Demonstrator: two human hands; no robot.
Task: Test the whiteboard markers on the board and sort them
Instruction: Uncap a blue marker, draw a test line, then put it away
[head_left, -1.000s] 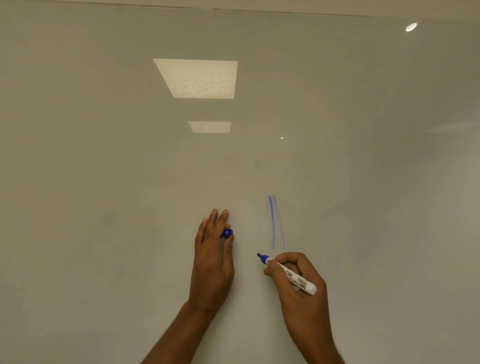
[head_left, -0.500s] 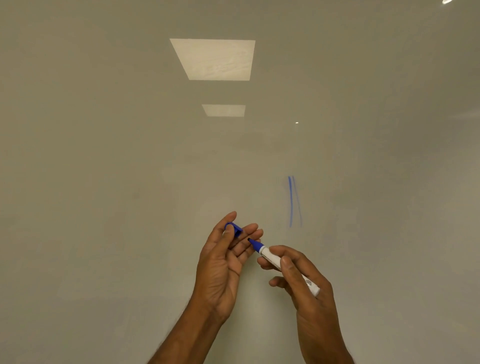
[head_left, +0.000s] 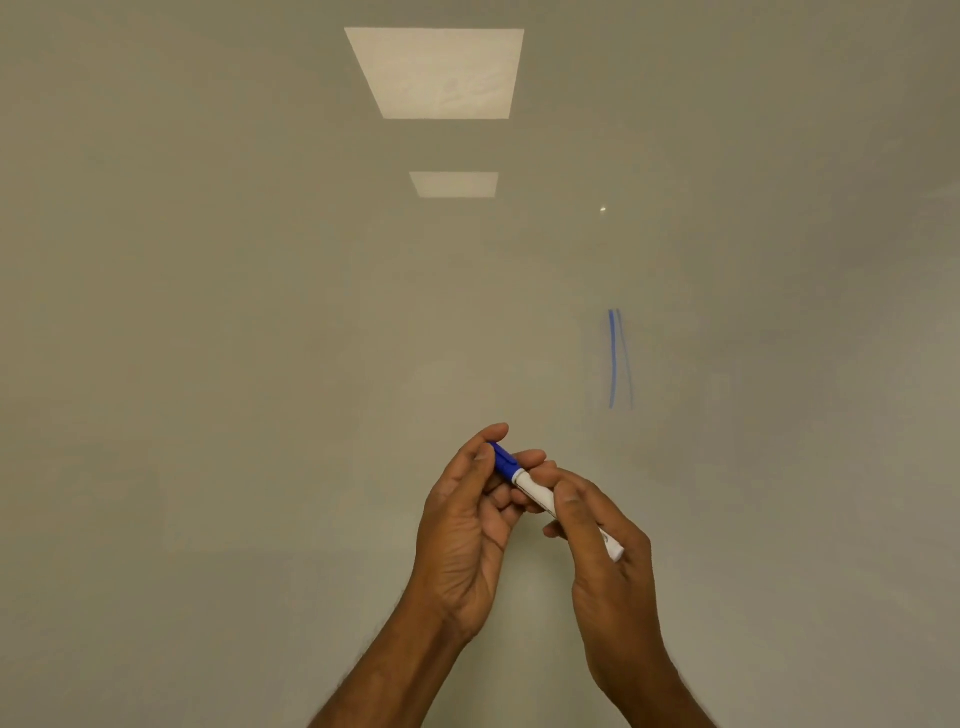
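Both hands are close together in front of the board (head_left: 260, 415), joined by a single marker (head_left: 540, 493) that runs slantwise between them. The left hand (head_left: 462, 525) pinches the blue cap (head_left: 501, 460) between its thumb and curled fingers, with the cap at the upper left end of the marker and sitting flush against the white barrel. The right hand (head_left: 602, 551) is clamped on that barrel, thumb lying over the top and fingers wrapped beneath, so that only the part next to the cap and the butt end beside the right palm show. The fingertips of the two hands touch or nearly touch around the middle of the marker. Above and slightly to the right of the right hand, apart from both hands, a vertical blue stroke (head_left: 612, 358) stands on the board with a fainter line just beside it on its right. Well above the hands the glossy surface carries two pale rectangular light reflections (head_left: 441, 73), the larger one above the smaller
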